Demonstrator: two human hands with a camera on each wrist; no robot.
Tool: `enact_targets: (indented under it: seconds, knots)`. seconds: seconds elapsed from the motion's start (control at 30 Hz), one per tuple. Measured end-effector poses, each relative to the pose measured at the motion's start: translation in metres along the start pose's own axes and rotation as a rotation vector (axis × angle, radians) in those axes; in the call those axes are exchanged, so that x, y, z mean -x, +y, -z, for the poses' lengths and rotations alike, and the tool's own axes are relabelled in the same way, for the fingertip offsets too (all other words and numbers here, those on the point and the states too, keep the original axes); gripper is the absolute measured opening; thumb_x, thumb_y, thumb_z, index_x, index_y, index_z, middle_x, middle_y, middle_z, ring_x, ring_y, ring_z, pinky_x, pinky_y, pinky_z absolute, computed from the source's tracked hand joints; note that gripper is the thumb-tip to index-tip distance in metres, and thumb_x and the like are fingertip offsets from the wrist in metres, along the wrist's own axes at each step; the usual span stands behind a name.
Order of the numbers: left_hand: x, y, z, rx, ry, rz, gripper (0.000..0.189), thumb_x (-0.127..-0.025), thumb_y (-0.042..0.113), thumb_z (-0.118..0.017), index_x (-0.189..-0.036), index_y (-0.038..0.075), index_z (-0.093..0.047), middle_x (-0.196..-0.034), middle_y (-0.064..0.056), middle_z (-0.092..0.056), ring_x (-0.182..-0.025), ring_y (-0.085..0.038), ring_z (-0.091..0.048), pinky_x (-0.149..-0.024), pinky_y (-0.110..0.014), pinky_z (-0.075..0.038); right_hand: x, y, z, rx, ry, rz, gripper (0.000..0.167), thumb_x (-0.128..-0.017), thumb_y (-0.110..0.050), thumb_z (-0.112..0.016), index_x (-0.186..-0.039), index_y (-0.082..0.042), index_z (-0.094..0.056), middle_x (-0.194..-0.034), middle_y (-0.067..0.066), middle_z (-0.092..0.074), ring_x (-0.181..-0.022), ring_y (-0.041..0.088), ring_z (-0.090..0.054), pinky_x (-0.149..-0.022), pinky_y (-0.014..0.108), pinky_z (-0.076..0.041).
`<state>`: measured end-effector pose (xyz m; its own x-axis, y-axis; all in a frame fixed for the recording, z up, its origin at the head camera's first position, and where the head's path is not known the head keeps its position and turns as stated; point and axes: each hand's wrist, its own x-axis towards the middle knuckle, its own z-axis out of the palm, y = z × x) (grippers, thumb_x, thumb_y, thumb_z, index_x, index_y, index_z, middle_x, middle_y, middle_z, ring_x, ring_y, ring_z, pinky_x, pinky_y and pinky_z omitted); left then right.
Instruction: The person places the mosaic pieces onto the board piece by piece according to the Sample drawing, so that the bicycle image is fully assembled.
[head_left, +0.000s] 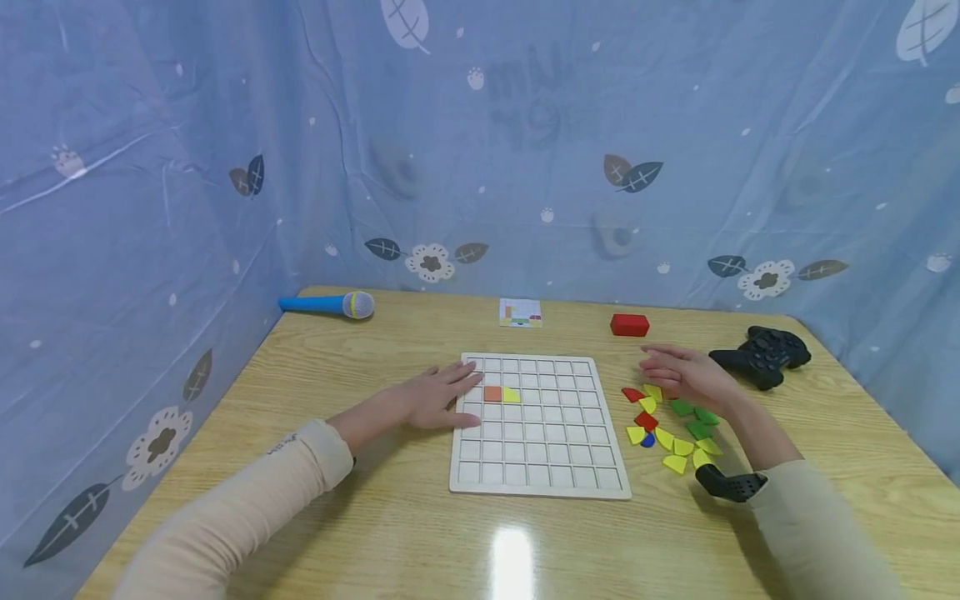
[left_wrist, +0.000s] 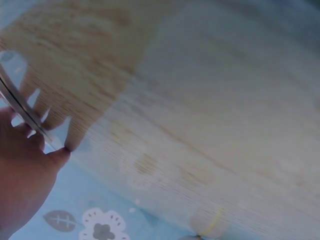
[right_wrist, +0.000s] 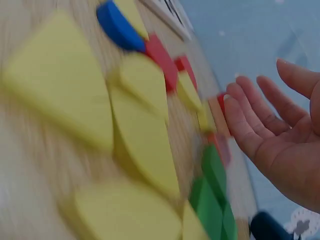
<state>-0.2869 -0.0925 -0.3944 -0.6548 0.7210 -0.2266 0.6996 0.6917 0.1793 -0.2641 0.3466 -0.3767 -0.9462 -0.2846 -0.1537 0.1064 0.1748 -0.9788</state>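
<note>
A white grid board point(head_left: 541, 489) lies on the table, with an orange square point(head_left: 492, 393) and a yellow piece point(head_left: 512, 395) side by side in its cells. Spread over the board's left edge are the fingers of my left hand point(head_left: 438, 397); the left wrist view shows this hand point(left_wrist: 30, 165) at the edge too. My right hand point(head_left: 693, 377) hovers above the far side of a loose group of pieces, fingers relaxed and nothing held, as the right wrist view of the hand point(right_wrist: 280, 130) confirms. Yellow pieces point(head_left: 675, 463), green pieces point(head_left: 698, 429), red pieces point(head_left: 646, 421) and a blue piece point(head_left: 648, 440) make up the group.
Behind the board lies a small printed card point(head_left: 521, 312). A red block point(head_left: 630, 325) stands at the back right, and a black game controller point(head_left: 765, 354) lies right of my right hand. The blue toy microphone point(head_left: 322, 304) is at the back left. A patterned curtain point(head_left: 525, 167) borders the table.
</note>
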Motion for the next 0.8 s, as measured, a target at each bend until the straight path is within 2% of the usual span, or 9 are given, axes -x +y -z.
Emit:
enact_targets:
  seconds: [0.13,0.23,0.37,0.47,0.53,0.63,0.73,0.8]
  knots:
    - [-0.001,-0.001,-0.001,-0.012,-0.003,0.016,0.082,-0.093,0.066,-0.035,-0.155,0.02,-0.008,-0.159,-0.003,0.0,-0.144,-0.021,0.0,-0.114,-0.047,-0.008,0.007,0.005,0.011,0.132,0.065,0.007,0.061,-0.103,-0.026,-0.044,-0.147,0.009,-0.02,-0.129,0.024,-0.049,-0.105,0.013,-0.061,-0.09,0.028,-0.049]
    - [-0.001,0.0,-0.001,-0.012,-0.005,0.021,0.082,-0.093,0.068,-0.034,-0.155,0.021,-0.007,-0.159,-0.002,0.0,-0.144,-0.021,0.0,-0.114,-0.046,-0.008,0.009,0.011,0.016,0.21,0.091,0.007,0.06,-0.102,-0.025,-0.048,-0.146,0.008,-0.024,-0.134,0.032,-0.042,-0.109,0.02,-0.06,-0.089,0.028,-0.049]
    - [-0.002,0.0,-0.001,-0.007,-0.002,0.018,0.083,-0.092,0.068,-0.034,-0.155,0.02,-0.008,-0.159,-0.003,-0.001,-0.144,-0.021,0.0,-0.114,-0.046,-0.008,0.012,0.017,0.02,0.349,0.137,0.008,0.06,-0.1,-0.029,-0.053,-0.145,0.004,-0.031,-0.133,0.03,-0.046,-0.114,0.032,-0.056,-0.088,0.031,-0.05]
    - [-0.001,0.0,-0.002,-0.005,-0.002,0.019,0.083,-0.092,0.068,-0.034,-0.155,0.021,-0.008,-0.159,-0.003,-0.001,-0.144,-0.02,0.0,-0.114,-0.046,-0.008,0.014,0.021,0.022,0.46,0.177,0.025,0.059,-0.098,-0.032,-0.055,-0.144,0.001,-0.037,-0.131,0.027,-0.05,-0.113,0.037,-0.053,-0.087,0.033,-0.049]
    - [-0.001,0.0,-0.002,-0.002,0.003,0.017,0.083,-0.092,0.068,-0.035,-0.155,0.02,-0.009,-0.159,-0.003,-0.002,-0.144,-0.021,-0.001,-0.114,-0.047,-0.008,0.015,0.022,0.023,0.508,0.203,0.046,0.057,-0.098,-0.031,-0.055,-0.143,0.0,-0.04,-0.127,0.026,-0.053,-0.11,0.034,-0.053,-0.084,0.032,-0.049]
    - [-0.001,0.0,-0.001,-0.005,0.004,0.015,0.082,-0.093,0.067,-0.035,-0.155,0.02,-0.008,-0.159,-0.003,-0.001,-0.144,-0.021,-0.001,-0.114,-0.047,-0.008,0.016,0.024,0.026,0.542,0.225,0.084,0.051,-0.098,-0.025,-0.056,-0.141,0.0,-0.042,-0.121,0.024,-0.056,-0.103,0.024,-0.057,-0.08,0.024,-0.049]
    - [-0.001,0.001,-0.001,-0.009,0.009,0.009,0.082,-0.093,0.066,-0.035,-0.155,0.02,-0.008,-0.159,-0.004,-0.002,-0.144,-0.021,-0.001,-0.113,-0.048,-0.009,0.018,0.028,0.031,0.566,0.213,0.116,0.047,-0.097,-0.014,-0.058,-0.139,0.002,-0.045,-0.117,0.023,-0.058,-0.097,0.012,-0.058,-0.077,0.019,-0.049]
    - [-0.001,0.0,-0.001,-0.012,0.004,0.01,0.082,-0.093,0.066,-0.035,-0.155,0.02,-0.007,-0.159,-0.004,-0.001,-0.144,-0.021,-0.001,-0.114,-0.047,-0.008,0.019,0.03,0.034,0.585,0.184,0.127,0.046,-0.095,-0.009,-0.06,-0.137,0.004,-0.047,-0.116,0.023,-0.059,-0.096,0.009,-0.058,-0.077,0.018,-0.049]
